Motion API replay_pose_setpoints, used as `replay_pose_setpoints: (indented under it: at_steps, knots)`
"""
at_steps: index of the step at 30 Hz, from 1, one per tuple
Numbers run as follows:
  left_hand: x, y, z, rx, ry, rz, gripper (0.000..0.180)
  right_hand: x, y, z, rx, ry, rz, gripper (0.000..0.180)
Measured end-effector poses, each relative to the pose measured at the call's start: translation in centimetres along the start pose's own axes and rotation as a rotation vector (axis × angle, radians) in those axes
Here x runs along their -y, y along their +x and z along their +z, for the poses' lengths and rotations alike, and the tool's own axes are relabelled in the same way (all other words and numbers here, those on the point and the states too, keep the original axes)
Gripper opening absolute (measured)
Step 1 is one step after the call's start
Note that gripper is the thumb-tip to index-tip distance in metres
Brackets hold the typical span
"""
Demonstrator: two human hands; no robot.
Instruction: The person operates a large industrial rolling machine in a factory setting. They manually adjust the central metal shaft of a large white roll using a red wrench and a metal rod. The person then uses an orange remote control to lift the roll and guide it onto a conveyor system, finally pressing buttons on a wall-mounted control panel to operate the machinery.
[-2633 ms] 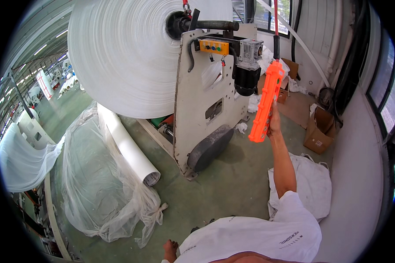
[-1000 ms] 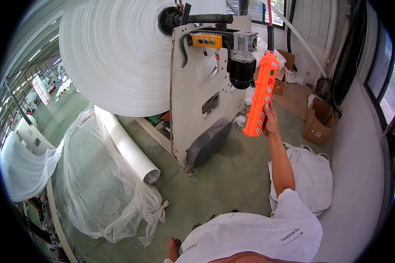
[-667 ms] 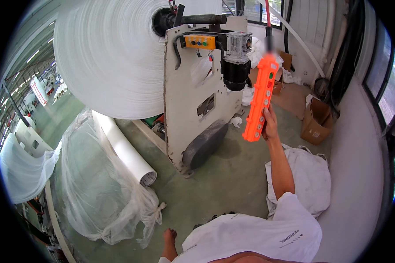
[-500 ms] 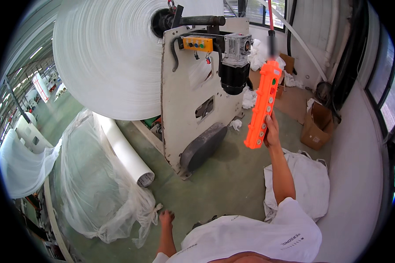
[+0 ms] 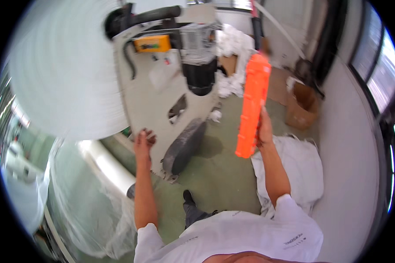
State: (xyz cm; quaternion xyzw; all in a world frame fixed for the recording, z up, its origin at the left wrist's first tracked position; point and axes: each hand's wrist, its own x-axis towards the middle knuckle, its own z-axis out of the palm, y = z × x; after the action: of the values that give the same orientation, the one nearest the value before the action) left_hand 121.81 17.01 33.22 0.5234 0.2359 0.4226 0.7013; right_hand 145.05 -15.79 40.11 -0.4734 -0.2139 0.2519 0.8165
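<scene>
Right hand wrapped around the long orange pendant controller, hanging on its cable to the right of the grey machine plate. Left hand spread, fingers pressed on the plate's lower left edge, just under the huge white fabric roll. Likely risks: fingers pinched if the suspended load swings; wrong button pressed without looking; tripping on plastic wrap left of the plate
</scene>
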Motion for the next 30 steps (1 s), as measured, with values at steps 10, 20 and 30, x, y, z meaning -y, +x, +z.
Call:
replay_pose_setpoints:
  at_steps: [10,20,30]
  knots:
    - [-4.8,19.3,6.8,0.191,-0.077,0.044,0.045,0.5,5.2,6.3,-0.374,-0.004,0.046,0.058]
    - [-5.4,29.2,9.4,0.301,-0.228,-0.031,0.06,-4.7,8.9,7.2,-0.267,0.049,-0.074,0.051]
    - [-6.8,32.5,12.4,0.425,-0.322,-0.044,0.062,-6.6,12.3,7.8,-0.368,-0.145,-0.14,0.061]
